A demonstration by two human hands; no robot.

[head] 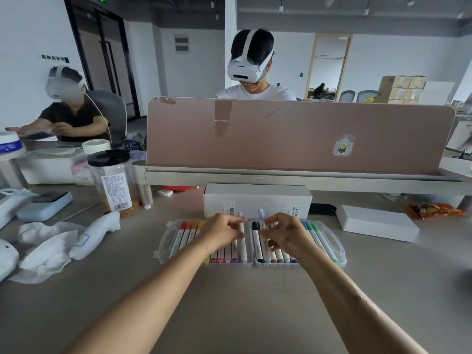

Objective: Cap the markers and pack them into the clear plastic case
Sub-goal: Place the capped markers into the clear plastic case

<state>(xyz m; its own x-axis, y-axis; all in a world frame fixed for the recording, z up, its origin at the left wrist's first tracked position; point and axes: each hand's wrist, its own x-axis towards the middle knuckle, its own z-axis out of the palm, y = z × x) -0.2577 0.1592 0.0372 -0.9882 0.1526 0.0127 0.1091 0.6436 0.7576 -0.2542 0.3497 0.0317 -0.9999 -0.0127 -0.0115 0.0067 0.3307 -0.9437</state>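
Note:
A clear plastic case (166,241) lies open flat on the desk, its two halves side by side and filled with rows of white-barrelled markers with coloured caps. My left hand (222,231) hovers over the left half and pinches a marker with a lilac cap (242,238) near the hinge. My right hand (283,233) is over the right half, fingers curled round a marker with a pale lilac cap (261,213) that sticks up beside a black-capped marker (255,233). Red and orange markers (184,233) lie at the left, green ones (316,233) at the right.
A white carton (258,200) stands just behind the case, a flat white box (378,222) to its right. A clear jar with a black lid (112,180), crumpled white bags (46,249) and a white device (94,236) crowd the left. A pink desk divider (293,136) rises behind; two people sit beyond.

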